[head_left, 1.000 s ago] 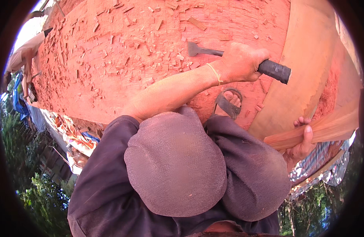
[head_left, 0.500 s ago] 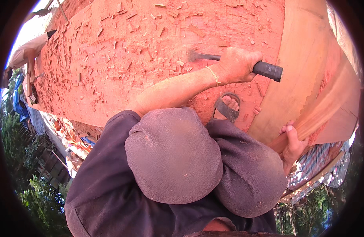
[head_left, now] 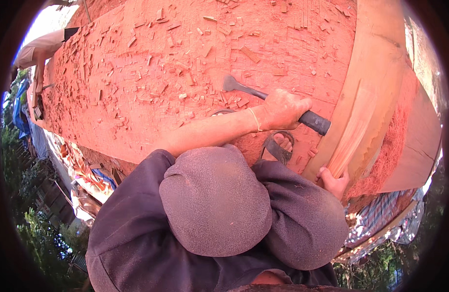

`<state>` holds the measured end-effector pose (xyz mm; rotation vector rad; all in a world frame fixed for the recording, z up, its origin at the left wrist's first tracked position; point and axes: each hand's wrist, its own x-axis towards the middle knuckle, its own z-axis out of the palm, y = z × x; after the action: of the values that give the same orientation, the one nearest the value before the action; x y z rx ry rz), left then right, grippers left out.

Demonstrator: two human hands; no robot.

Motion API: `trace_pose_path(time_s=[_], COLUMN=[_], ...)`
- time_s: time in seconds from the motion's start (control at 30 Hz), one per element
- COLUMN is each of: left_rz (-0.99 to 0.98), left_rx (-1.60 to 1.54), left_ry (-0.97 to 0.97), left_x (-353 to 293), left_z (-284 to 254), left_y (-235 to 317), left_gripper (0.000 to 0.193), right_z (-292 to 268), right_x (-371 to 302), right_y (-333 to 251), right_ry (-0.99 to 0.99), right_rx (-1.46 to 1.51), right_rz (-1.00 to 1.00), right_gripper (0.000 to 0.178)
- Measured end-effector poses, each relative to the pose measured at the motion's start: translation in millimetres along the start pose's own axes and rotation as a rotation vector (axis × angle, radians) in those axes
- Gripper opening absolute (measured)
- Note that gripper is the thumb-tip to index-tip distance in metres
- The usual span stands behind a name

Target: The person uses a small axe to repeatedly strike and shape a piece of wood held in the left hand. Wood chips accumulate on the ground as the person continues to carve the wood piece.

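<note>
My left hand (head_left: pixel 281 109), with a thin band around the wrist, is closed around a chisel (head_left: pixel 314 122). Its dark handle points right and its broad blade lies to the left, over the reddish wood surface (head_left: pixel 151 121); whether the edge touches the wood I cannot tell. At the lower right, my right hand (head_left: pixel 334 183) grips the near end of a flat wooden mallet (head_left: pixel 357 124). The mallet slants up and away over a pale brown board (head_left: pixel 380 53). My sandalled foot (head_left: pixel 279 147) is on the red wood below the chisel.
Many wood chips (head_left: pixel 250 54) are scattered over the red surface. Beyond the board's right edge lie red shavings (head_left: pixel 392 151). At the far left another person (head_left: pixel 39 53) bends over the surface with a tool. Striped sheeting (head_left: pixel 380 214) and greenery border the work.
The mallet has swung left and inward, now over the pale board, with my right hand shifted left. My left hand and the chisel have moved slightly down, and the blade has tilted.
</note>
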<state>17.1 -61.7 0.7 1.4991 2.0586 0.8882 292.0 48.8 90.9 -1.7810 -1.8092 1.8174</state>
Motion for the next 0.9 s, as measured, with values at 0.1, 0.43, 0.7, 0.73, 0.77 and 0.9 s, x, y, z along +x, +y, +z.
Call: trace_pose_path(time_s=[0.1, 0.43, 0.7, 0.73, 0.77, 0.9], left_rz=[0.118, 0.006, 0.015, -0.005, -0.064, 0.042], left_rx=[-0.053, -0.051, 0.01, 0.049, 0.133, 0.058], left_ry=[0.075, 0.235, 0.22, 0.168, 0.078, 0.075], left_x=[23.9, 56.4, 44.3, 34.6, 30.2, 22.5], left_z=[15.7, 9.5, 8.7, 5.5, -0.2, -7.4], left_y=[2.5, -22.0, -32.4, -32.5, -35.2, -21.1], left_gripper=[0.021, 0.016, 0.018, 0.018, 0.019, 0.017], right_z=[-31.7, -90.3, 56.0, 54.8, 47.0, -27.3], right_x=[-6.6, -2.0, 27.2, 27.0, 28.0, 26.5], right_y=[-41.5, -100.2, -67.5, -55.1, -46.9, -48.4], right_ry=[0.128, 0.39, 0.018, -0.005, -0.003, 0.119], right_rx=[0.156, 0.487, -0.265, -0.321, -0.216, 0.105], right_rz=[-0.082, -0.401, -0.107, 0.013, -0.101, -0.19], right_gripper=[0.027, 0.035, 0.037, 0.039, 0.038, 0.032])
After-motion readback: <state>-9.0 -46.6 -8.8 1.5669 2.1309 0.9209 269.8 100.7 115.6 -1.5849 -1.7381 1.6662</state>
